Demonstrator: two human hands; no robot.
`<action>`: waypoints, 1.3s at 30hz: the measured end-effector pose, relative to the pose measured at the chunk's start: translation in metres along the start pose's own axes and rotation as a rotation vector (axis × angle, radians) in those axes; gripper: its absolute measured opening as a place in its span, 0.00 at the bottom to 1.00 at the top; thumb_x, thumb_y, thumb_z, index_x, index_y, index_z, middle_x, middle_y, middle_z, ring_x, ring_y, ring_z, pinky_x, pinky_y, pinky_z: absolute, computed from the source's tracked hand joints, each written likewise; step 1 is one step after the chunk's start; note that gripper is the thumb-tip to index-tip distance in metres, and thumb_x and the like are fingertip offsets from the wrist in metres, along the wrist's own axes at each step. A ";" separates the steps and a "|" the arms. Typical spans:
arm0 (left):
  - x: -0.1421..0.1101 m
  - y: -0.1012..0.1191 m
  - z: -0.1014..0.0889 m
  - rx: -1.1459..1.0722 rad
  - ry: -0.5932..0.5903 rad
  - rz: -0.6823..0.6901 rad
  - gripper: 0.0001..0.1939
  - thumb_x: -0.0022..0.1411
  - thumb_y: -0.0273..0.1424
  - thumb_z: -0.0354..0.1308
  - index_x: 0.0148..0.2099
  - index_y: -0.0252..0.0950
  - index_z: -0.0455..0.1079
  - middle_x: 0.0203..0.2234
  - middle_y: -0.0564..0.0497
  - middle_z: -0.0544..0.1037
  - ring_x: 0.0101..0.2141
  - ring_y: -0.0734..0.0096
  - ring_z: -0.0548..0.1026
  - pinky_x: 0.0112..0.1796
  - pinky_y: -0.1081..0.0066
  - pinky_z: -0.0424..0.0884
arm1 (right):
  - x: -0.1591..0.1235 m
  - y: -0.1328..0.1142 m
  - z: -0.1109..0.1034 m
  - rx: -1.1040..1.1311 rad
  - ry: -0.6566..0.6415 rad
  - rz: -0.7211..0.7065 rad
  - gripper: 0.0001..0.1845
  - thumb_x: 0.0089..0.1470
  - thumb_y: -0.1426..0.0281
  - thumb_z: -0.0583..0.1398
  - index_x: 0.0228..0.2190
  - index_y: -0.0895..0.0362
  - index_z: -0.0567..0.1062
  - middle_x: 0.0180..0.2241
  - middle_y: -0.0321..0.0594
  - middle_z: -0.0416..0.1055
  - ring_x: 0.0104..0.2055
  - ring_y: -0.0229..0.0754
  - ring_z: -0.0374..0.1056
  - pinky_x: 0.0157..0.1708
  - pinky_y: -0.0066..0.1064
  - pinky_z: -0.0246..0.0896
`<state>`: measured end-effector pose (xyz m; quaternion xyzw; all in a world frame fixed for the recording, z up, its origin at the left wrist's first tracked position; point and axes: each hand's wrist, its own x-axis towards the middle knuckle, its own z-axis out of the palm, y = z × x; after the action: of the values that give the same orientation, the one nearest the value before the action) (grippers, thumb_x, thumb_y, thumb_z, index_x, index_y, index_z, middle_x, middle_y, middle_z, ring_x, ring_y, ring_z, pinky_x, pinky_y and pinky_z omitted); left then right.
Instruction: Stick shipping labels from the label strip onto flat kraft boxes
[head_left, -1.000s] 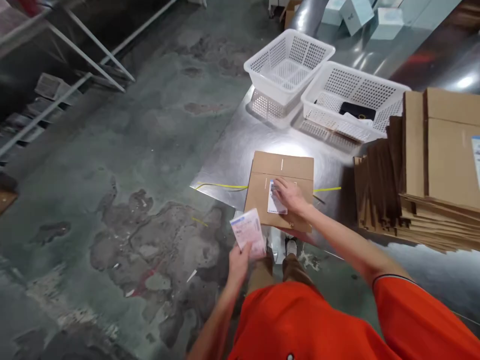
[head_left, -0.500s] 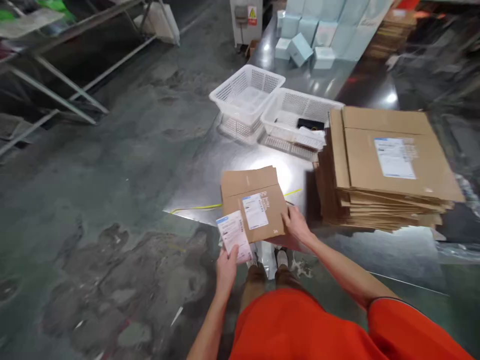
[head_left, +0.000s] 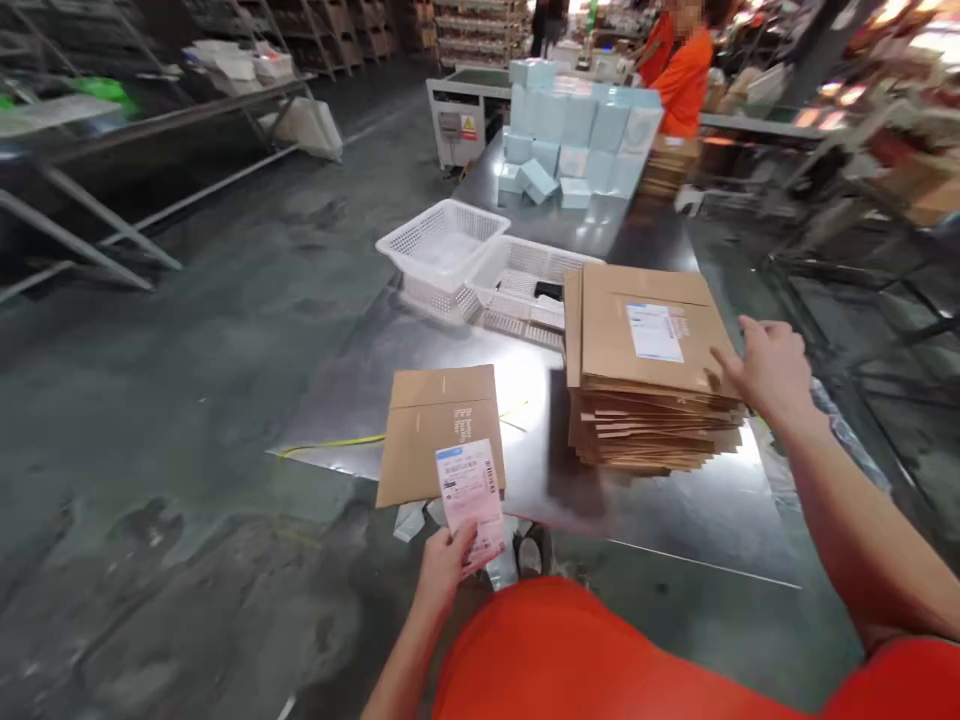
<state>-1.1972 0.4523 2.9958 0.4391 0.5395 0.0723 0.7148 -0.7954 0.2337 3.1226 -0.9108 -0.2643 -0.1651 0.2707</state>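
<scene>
My left hand (head_left: 448,562) is closed on a few white and pink label sheets (head_left: 471,500), held over the table's near edge. A flat brown carton (head_left: 431,432) with small print lies on the steel table (head_left: 675,510) just beyond the sheets. My right hand (head_left: 766,368) reaches to the right side of a stack of flattened cartons (head_left: 645,400). Its fingers are apart and the thumb touches the edge of the top carton, which carries a white shipping label (head_left: 655,331).
Two white mesh baskets (head_left: 444,245) stand behind the cartons, one with a dark item inside. Pale blue boxes (head_left: 574,130) are piled at the far end of the table. A person in orange (head_left: 679,60) stands beyond them. Metal racks line both sides.
My right hand left the labelled carton at the table's front and moved right to the stack, where a labelled carton lies on top. The view tilted up. My left hand keeps the sheets.
</scene>
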 end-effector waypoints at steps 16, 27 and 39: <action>0.025 0.009 -0.028 0.010 0.218 0.352 0.13 0.48 0.37 0.63 0.26 0.32 0.68 0.20 0.56 0.70 0.24 0.78 0.65 0.28 0.78 0.61 | -0.198 -0.214 0.196 0.857 -1.128 -0.308 0.24 0.58 0.51 0.55 0.30 0.60 0.72 0.28 0.37 0.67 0.30 0.35 0.60 0.28 0.24 0.52; 0.061 -0.072 -0.083 0.083 0.129 0.001 0.21 0.36 0.43 0.69 0.27 0.29 0.74 0.20 0.48 0.75 0.25 0.67 0.72 0.30 0.68 0.69 | -0.142 -0.243 0.332 0.141 -0.679 -0.542 0.23 0.55 0.61 0.62 0.51 0.55 0.71 0.48 0.47 0.68 0.49 0.54 0.60 0.47 0.42 0.53; 0.111 -0.013 -0.136 0.225 0.279 0.324 0.25 0.54 0.45 0.59 0.47 0.30 0.74 0.38 0.41 0.80 0.41 0.60 0.76 0.44 0.65 0.71 | -0.238 -0.250 0.316 0.331 -0.723 -1.050 0.33 0.61 0.55 0.53 0.59 0.64 0.61 0.63 0.51 0.50 0.67 0.52 0.39 0.65 0.50 0.33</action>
<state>-1.2705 0.5836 2.9036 0.5823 0.5603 0.1854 0.5591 -1.0801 0.5023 2.8661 -0.6053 -0.7696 0.0840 0.1850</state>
